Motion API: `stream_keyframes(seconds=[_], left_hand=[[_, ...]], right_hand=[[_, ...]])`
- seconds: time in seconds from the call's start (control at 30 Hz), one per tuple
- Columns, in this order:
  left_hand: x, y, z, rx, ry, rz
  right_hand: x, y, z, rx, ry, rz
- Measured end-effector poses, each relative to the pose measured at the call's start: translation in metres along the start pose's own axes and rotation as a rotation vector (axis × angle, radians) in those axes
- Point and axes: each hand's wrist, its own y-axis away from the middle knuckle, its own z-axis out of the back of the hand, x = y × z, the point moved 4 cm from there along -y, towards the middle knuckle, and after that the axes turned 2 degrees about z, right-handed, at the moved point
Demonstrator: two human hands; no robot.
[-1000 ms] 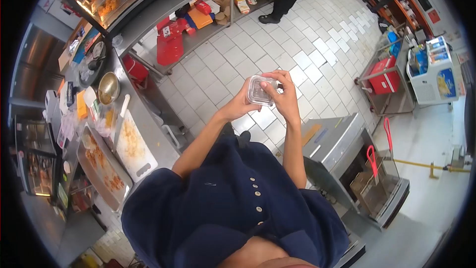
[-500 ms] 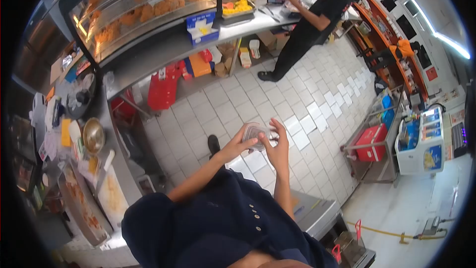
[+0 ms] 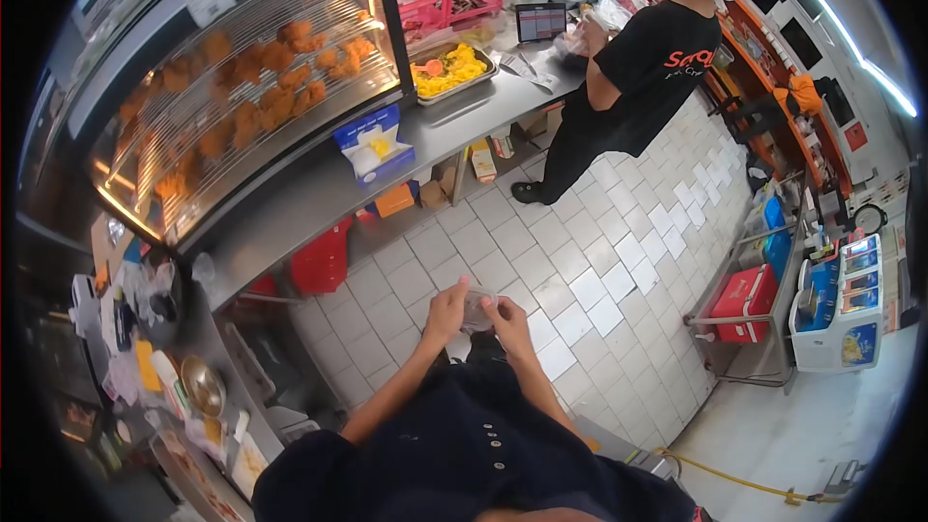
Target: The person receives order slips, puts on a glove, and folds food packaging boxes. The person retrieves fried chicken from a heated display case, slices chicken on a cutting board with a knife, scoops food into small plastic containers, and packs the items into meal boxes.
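Observation:
A small clear plastic container (image 3: 478, 310) is held in front of my dark shirt, above the tiled floor. My left hand (image 3: 447, 314) is closed around its left side. On the opposite side my right hand (image 3: 510, 325) grips it, the thumb near the upper rim. Through the clear plastic I cannot make out any contents. Fingers on the far side are partly hidden.
Ahead stands a steel counter (image 3: 280, 227) with a lit cabinet of fried pieces, a blue box (image 3: 375, 147) and a tray of yellow food (image 3: 450, 95). A co-worker (image 3: 628, 77) stands at its far end. A cart with a red cooler (image 3: 743, 294) is at right, a metal bowl (image 3: 203, 387) left.
The view has moved closer to the counter and cabinet. Both hands have come lower and nearer my body with the container. The co-worker has turned away more.

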Motion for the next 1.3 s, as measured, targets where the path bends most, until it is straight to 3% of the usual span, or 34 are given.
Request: stream_keyframes(seconds=[0.1,0.2,0.3,0.43,0.5,0.6,0.8,0.83,0.9,1.0,1.13,1.3], left_hand=[[-0.027,-0.033,0.000,-0.018,-0.004,0.062],[-0.007,-0.085,-0.010,-0.016,0.103,0.253],[-0.016,-0.137,-0.014,-0.093,0.167,0.308],[-0.049,-0.192,-0.021,-0.263,0.088,0.223],[-0.061,-0.219,-0.021,-0.475,-0.071,0.022],[-0.059,-0.245,-0.024,-0.515,-0.082,0.080],[-0.088,-0.288,-0.028,-0.476,-0.012,0.168],[-0.075,-0.297,-0.026,-0.466,-0.005,0.162],[-0.022,-0.323,-0.026,-0.355,0.294,0.294],[-0.008,-0.345,-0.012,-0.320,0.260,0.383],[-0.039,-0.351,0.009,-0.371,0.101,0.332],[-0.027,-0.368,0.021,-0.358,0.191,0.246]], right_hand=[[-0.002,-0.061,-0.009,-0.179,0.278,0.180],[0.021,-0.120,-0.019,-0.166,0.341,0.159],[0.037,-0.182,-0.022,-0.135,0.356,0.211],[0.083,-0.241,-0.021,-0.026,0.410,0.205],[0.108,-0.277,-0.016,0.035,0.454,0.187],[0.122,-0.303,-0.021,0.133,0.505,0.222],[0.131,-0.359,-0.025,0.128,0.444,0.062],[0.129,-0.368,-0.028,0.101,0.483,0.068],[0.133,-0.384,-0.034,0.056,0.532,0.096],[0.136,-0.390,-0.043,0.094,0.582,0.061],[0.140,-0.398,-0.058,0.091,0.564,0.009],[0.123,-0.411,-0.072,-0.039,0.513,0.056]])
